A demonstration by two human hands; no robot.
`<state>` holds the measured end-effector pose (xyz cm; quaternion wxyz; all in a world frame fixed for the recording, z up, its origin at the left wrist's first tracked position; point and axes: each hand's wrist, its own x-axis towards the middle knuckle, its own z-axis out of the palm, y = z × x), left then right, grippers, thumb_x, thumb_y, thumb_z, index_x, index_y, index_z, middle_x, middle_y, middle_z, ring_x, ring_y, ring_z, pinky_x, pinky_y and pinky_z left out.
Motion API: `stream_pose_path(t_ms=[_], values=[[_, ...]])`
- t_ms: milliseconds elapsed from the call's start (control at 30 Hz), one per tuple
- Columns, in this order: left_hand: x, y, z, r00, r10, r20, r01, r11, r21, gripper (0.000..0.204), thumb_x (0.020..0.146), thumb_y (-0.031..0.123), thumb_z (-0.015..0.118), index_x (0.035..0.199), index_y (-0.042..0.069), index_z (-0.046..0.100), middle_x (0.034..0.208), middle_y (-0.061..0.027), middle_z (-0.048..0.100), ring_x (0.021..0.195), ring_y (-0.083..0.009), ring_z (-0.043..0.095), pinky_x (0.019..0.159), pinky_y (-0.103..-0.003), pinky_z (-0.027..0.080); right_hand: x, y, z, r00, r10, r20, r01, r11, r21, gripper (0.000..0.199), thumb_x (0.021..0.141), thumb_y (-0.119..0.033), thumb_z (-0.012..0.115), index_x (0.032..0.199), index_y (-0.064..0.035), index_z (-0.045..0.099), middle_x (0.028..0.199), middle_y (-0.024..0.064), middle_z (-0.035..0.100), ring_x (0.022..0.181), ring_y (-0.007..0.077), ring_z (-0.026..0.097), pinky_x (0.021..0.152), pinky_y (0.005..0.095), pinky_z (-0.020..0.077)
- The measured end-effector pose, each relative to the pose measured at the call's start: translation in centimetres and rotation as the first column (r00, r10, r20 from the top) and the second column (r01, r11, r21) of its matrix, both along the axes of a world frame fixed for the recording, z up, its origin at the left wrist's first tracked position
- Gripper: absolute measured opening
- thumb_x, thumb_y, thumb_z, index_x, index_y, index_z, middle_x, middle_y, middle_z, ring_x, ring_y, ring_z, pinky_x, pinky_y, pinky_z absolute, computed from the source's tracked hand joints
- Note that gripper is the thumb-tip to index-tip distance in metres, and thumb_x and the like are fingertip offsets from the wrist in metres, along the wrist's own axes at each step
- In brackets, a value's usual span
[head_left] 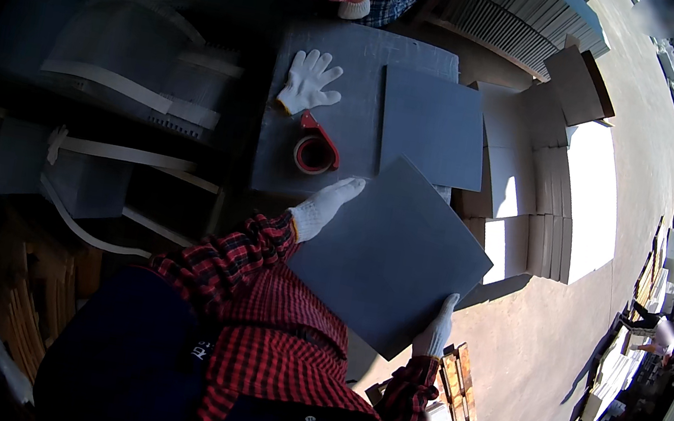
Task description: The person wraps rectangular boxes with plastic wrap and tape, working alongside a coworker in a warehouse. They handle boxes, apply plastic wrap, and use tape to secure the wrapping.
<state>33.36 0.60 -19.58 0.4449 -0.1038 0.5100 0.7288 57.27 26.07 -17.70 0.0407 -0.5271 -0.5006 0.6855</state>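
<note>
Between my two hands a dark grey square tile (pixel 391 254) is held tilted, one corner pointing away from me. My left hand (pixel 327 207), in a white knit glove, grips its left edge. Gloved alike, my right hand (pixel 434 330) holds the edge near the right corner, thumb along the side; the fingers beneath are hidden. Just beyond, a second grey tile (pixel 434 129) lies flat at the right of a grey-topped table (pixel 370 50). A red tape dispenser (pixel 317 152) with a roll of tape and a loose white glove (pixel 311 83) lie on the table's left part.
An open cardboard box (pixel 527 165) with raised flaps stands right of the table. Behind it is a long stack of panels (pixel 522 20). Strapped bundles (pixel 138 85) sit at the left. A co-worker's gloved hand (pixel 354 9) shows across the table. Wooden pallet slats (pixel 459 386) lie on the floor.
</note>
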Motion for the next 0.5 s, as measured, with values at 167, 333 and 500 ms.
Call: stream_pose_path(t_ms=[167, 333, 500], values=[[-1.0, -5.5, 0.8, 0.973, 0.063, 0.222, -0.083, 0.993, 0.081, 0.055, 0.103, 0.050, 0.050, 0.139, 0.009, 0.050, 0.131, -0.0084, 0.057, 0.117, -0.0199, 0.057, 0.104, -0.038, 0.046, -3.6, 0.8, -4.1, 0.969, 0.191, -0.154, -0.206, 0.975, -0.088, 0.089, 0.096, -0.067, 0.048, 0.155, -0.0033, 0.030, 0.156, 0.0137, 0.038, 0.138, 0.0295, 0.041, 0.116, 0.0408, 0.0325], [5.5, -11.2, 2.1, 0.953, 0.272, 0.133, -0.267, 0.962, -0.057, 0.062, 0.104, 0.047, 0.049, 0.147, 0.003, 0.042, 0.140, -0.0098, 0.053, 0.126, -0.0214, 0.053, 0.105, -0.038, 0.046, -11.5, -3.6, -1.4, 0.886, 0.464, -0.010, -0.462, 0.877, -0.132, 0.091, 0.097, -0.068, 0.046, 0.152, 0.0031, 0.033, 0.147, 0.0120, 0.048, 0.130, 0.0237, 0.049, 0.111, 0.0382, 0.0368], [12.8, -17.2, 4.3, 0.784, 0.621, 0.029, -0.615, 0.781, -0.110, 0.060, 0.106, 0.046, 0.045, 0.145, 0.000, 0.044, 0.138, -0.0135, 0.053, 0.124, -0.0224, 0.054, 0.103, -0.035, 0.047, -16.9, -9.5, -6.4, 0.659, 0.752, -0.038, -0.736, 0.633, -0.240, 0.081, 0.095, -0.066, 0.052, 0.141, 0.0012, 0.052, 0.134, 0.0067, 0.056, 0.120, 0.0164, 0.049, 0.104, 0.0333, 0.0373]])
